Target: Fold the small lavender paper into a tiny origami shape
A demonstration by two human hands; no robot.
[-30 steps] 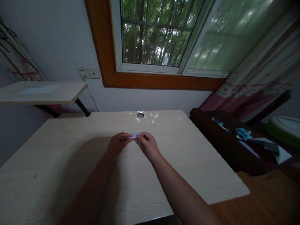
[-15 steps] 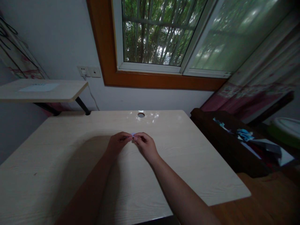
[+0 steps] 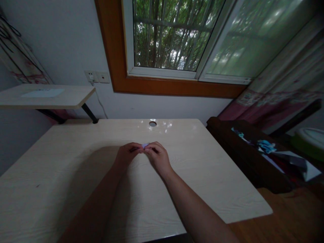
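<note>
We're over the pale desk (image 3: 76, 175) under the window (image 3: 172, 37), with a shelf (image 3: 45, 96) off to the left, a dark bench (image 3: 243, 152) of clutter to the right, and a cable hole (image 3: 152, 123) at the desk's far edge. Mid-desk our two forearms converge, left hand (image 3: 128, 154) and right hand (image 3: 158, 157) knuckle to knuckle, just this side of the hole. Both are curled in, fingertips pinching a tiny lilac paper (image 3: 145, 145) between them, low over the desk; whether it touches the wood we can't tell.
</note>
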